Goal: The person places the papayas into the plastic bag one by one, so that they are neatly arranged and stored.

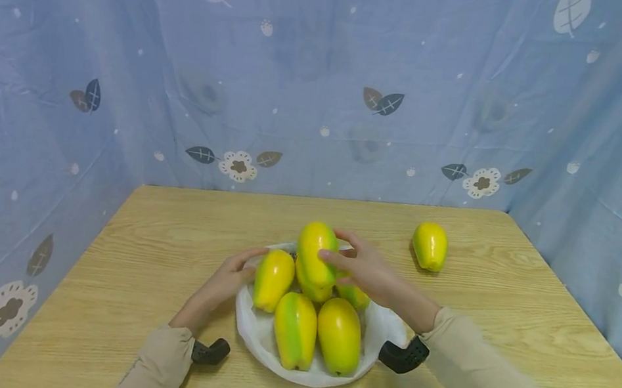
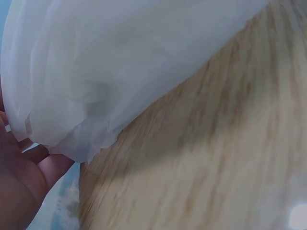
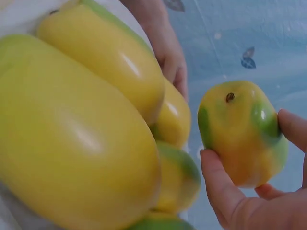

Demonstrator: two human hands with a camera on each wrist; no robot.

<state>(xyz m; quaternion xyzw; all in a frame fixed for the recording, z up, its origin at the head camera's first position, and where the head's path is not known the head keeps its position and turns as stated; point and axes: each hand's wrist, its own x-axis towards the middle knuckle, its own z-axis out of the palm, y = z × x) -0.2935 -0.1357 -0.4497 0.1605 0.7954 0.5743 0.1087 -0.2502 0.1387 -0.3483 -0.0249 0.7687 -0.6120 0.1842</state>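
A yellow papaya with green patches [image 1: 317,254] is in my right hand [image 1: 367,269], raised over the pile. Thumb and fingers grip it from its right side, and its stem end [image 3: 235,112] faces the right wrist camera. Under it, several papayas [image 1: 339,336] lie in a white plastic bag [image 1: 252,335] spread open like a bowl. My left hand [image 1: 227,282] holds the bag's left edge, beside the leftmost papaya [image 1: 274,279]. In the left wrist view, the fingers [image 2: 55,167] meet the folded edge of the bag, which hides part of them.
One more papaya [image 1: 430,246] lies alone at the back right of the wooden table [image 1: 181,222]. Blue patterned curtains [image 1: 314,88] close off the back and both sides.
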